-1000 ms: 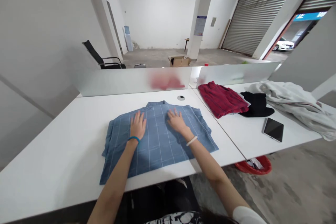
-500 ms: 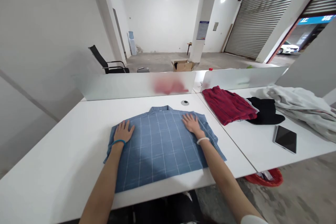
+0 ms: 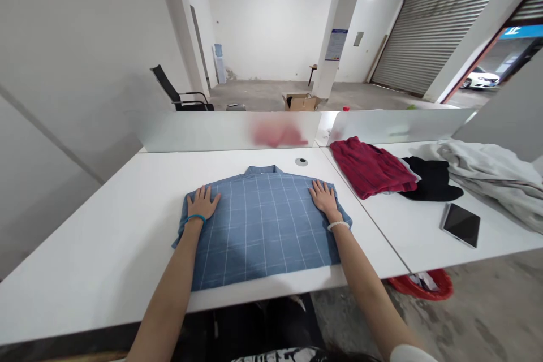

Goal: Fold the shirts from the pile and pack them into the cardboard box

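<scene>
1. Our blue cloth shirt with thin white check lines (image 3: 263,226) lies spread on the smooth white worktop (image 3: 127,232). Taking its middle as the dial centre, its collar (image 3: 262,169) sits at 12 o'clock, away from us.

2. Our left hand (image 3: 202,203) rests palm down on the cloth at 10 o'clock, our right hand (image 3: 324,199) at 2 o'clock. The grip on each side is loose: fingers spread apart and flat, clamped on nothing.

3. We judge the step in hand to be smoothing. It goes best with light, even pressure from both palms, drawn from the middle toward 9 and 3 o'clock, so that neither side drags the other askew.

4. The white lines make a good guide: where they run straight, the cloth lies true; where they waver, we judge that a ripple wants easing.

5. The cloth looks thin, soft and matt, so hard pushing may bunch it. The collar seems stiffer; looser folds gather around 9 and 3 o'clock.

6. Toward 2 o'clock lies a folded dark red plaid garment (image 3: 373,167), with a limp black cloth item (image 3: 430,178) and a rumpled pale grey fabric heap (image 3: 492,164) farther out. A flat, glossy black tablet (image 3: 462,225) lies at 3 o'clock; a round red basket (image 3: 443,284) stands below, toward 4 o'clock.
</scene>
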Demonstrator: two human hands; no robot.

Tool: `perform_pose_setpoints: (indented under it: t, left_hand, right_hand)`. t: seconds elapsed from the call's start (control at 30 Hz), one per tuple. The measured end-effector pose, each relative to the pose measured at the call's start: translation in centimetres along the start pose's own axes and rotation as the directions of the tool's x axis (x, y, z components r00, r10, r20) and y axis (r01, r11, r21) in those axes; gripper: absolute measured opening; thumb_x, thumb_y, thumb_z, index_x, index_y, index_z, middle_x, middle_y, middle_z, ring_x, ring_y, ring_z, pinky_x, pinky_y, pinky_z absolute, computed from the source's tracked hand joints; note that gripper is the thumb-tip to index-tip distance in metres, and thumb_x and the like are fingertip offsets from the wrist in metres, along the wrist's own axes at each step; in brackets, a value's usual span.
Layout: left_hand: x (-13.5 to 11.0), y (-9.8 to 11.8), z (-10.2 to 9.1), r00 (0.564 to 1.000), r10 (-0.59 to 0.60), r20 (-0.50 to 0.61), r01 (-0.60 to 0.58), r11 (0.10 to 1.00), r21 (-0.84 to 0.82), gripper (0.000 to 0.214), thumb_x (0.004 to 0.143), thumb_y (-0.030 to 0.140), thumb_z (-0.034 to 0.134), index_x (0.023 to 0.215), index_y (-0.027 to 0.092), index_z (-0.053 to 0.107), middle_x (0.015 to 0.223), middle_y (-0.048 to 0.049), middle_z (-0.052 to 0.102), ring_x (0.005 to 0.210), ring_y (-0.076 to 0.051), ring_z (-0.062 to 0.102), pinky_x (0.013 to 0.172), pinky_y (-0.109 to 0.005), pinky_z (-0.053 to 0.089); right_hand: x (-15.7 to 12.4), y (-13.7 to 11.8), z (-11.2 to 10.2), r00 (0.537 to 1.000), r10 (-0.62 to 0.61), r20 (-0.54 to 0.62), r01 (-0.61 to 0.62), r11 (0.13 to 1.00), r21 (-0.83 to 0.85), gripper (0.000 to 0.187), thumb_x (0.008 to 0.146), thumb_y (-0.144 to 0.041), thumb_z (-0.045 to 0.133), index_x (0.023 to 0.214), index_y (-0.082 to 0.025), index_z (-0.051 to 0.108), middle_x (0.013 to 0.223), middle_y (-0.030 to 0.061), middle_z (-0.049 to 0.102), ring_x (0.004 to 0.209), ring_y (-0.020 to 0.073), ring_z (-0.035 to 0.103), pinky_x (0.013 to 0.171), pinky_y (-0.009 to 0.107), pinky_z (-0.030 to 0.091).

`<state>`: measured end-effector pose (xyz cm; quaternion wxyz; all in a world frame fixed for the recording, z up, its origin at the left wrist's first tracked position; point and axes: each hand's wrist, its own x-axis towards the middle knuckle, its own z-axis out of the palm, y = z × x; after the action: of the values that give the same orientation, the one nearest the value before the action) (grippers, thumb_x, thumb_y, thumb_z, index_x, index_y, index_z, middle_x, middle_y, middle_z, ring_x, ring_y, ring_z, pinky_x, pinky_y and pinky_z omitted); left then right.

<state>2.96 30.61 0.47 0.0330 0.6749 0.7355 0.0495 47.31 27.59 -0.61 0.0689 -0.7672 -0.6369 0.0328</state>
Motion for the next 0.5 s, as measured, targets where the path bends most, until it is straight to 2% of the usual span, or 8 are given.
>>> perform_pose_setpoints:
  t: [0.13,0.2,0.27,0.33,0.37,0.43,0.5]
  left_hand:
    - [-1.1,0.1,0.1,1.000,0.001,0.018,-0.001,1.000,0.003,0.072,0.090,0.057,0.014,0.148,0.014,0.022,0.155,-0.0083,0.015,0.143,-0.026,0.011,0.112,-0.058,0.007]
    - [-1.8,0.2,0.1,1.000,0.007,0.016,-0.007,1.000,0.001,0.072,0.090,0.057,0.014,0.148,0.014,0.022,0.155,-0.0084,0.015,0.143,-0.026,0.011,0.112,-0.058,0.007]
    - [-2.5,0.4,0.1,1.000,0.015,0.007,-0.015,1.000,0.003,0.072,0.090,0.057,0.014,0.148,0.014,0.023,0.155,-0.0090,0.016,0.143,-0.026,0.012,0.112,-0.058,0.008]
    - [-3.0,0.6,0.1,1.000,0.019,-0.004,-0.019,1.000,0.008,0.072,0.090,0.056,0.015,0.147,0.014,0.024,0.155,-0.0098,0.018,0.143,-0.027,0.012,0.112,-0.059,0.009]
    - [-3.1,0.7,0.1,1.000,0.018,-0.008,-0.018,1.000,0.011,0.072,0.090,0.056,0.015,0.147,0.014,0.024,0.155,-0.0102,0.019,0.143,-0.027,0.013,0.111,-0.059,0.010]
    - [-3.3,1.0,0.1,1.000,0.016,-0.009,-0.016,1.000,0.017,0.071,0.090,0.056,0.015,0.147,0.014,0.024,0.155,-0.0110,0.019,0.143,-0.028,0.013,0.111,-0.060,0.010]
    - [-3.2,1.5,0.2,1.000,0.020,0.004,-0.020,1.000,0.024,0.071,0.090,0.056,0.014,0.147,0.014,0.024,0.155,-0.0113,0.018,0.143,-0.028,0.012,0.111,-0.060,0.009]
  right_hand:
    - [-1.4,0.5,-0.8,0.997,0.002,-0.071,0.012,0.979,0.202,0.057,0.095,-0.042,0.028,0.144,-0.015,0.034,0.151,0.0085,0.029,0.141,0.0265,0.020,0.114,0.049,0.011]
    - [-2.6,1.2,-1.7,0.991,0.025,-0.134,0.015,0.955,0.296,0.058,0.093,-0.038,0.031,0.142,-0.009,0.037,0.148,0.0149,0.035,0.137,0.0251,0.030,0.112,0.045,0.020]
    - [-4.9,2.5,-2.6,0.968,0.111,-0.225,-0.001,0.899,0.438,0.060,0.090,-0.040,0.033,0.138,-0.006,0.041,0.138,0.0198,0.047,0.124,0.0248,0.047,0.103,0.040,0.035]
    - [-8.6,4.1,-3.2,0.921,0.254,-0.297,-0.021,0.792,0.610,0.061,0.086,-0.047,0.035,0.130,-0.008,0.050,0.120,0.0195,0.061,0.099,0.0248,0.062,0.087,0.038,0.046]
    - [-10.9,5.0,-3.3,0.898,0.320,-0.302,-0.046,0.752,0.658,0.061,0.084,-0.051,0.036,0.125,-0.010,0.055,0.112,0.0183,0.065,0.088,0.0245,0.064,0.079,0.038,0.048]
    - [-16.0,6.6,-3.0,0.833,0.454,-0.317,-0.143,0.730,0.669,0.061,0.080,-0.056,0.037,0.110,-0.010,0.063,0.096,0.0176,0.068,0.077,0.0258,0.063,0.072,0.038,0.047]
    - [-20.6,7.4,-2.5,0.753,0.594,-0.283,-0.292,0.687,0.666,0.058,0.077,-0.063,0.038,0.090,-0.014,0.065,0.084,0.0166,0.068,0.076,0.0285,0.061,0.070,0.040,0.045]
